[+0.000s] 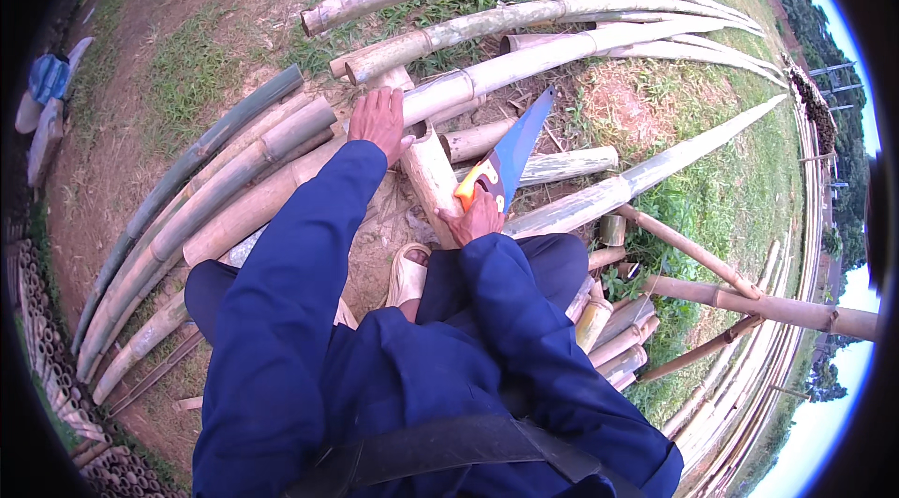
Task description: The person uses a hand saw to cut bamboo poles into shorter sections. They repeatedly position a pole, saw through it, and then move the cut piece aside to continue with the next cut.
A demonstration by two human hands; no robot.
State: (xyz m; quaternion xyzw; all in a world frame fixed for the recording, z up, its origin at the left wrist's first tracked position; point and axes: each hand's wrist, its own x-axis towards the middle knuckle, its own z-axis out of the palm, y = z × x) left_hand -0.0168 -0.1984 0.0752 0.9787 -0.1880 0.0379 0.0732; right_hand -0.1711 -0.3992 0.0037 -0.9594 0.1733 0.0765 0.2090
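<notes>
A long pale bamboo pole [524, 67] stretches from near my left hand toward the far right. My left hand [377, 126] is closed over its near end, fingers on top and thumb toward me. In my right hand [476, 215] is the orange-and-yellow handle of a hand saw [521, 149], its bluish blade slanting up and away to the right, apart from the pole. A thick short bamboo piece [432, 178] lies beneath the pole's near end and runs back toward my right hand. The fingers of my right hand are partly hidden behind the handle.
Several bamboo poles [253, 156] lie at the left, with more poles [487, 25] beyond. Cut pieces [623, 339] are piled at my right, near a pole frame [763, 309]. My sandalled foot [406, 275] stands close to the short piece. Stacked bamboo [70, 395] fills the far left.
</notes>
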